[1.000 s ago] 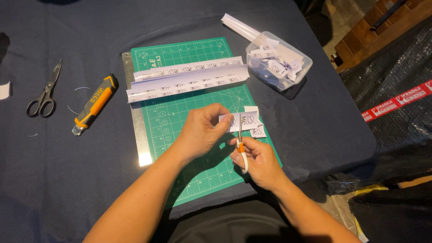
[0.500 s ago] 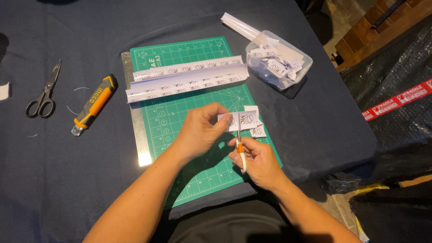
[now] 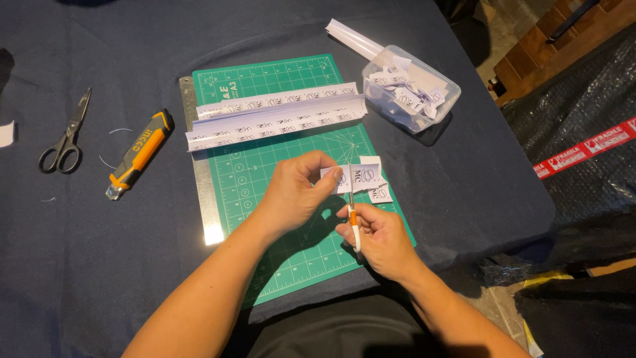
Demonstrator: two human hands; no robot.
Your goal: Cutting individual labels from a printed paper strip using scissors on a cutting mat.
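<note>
Paper slip (image 3: 358, 178) at frame centre is being pinched taut by left hand (image 3: 298, 195); right hand (image 3: 377, 238) is gripping small scissors (image 3: 352, 212), blades cutting upward.

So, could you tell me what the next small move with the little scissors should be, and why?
Probably close the small orange-handled scissors in the right hand to snip the printed paper strip. The left hand pinches that strip taut above the green cutting mat, the blades point up at its lower edge, and cut labels already lie beside it.
</note>
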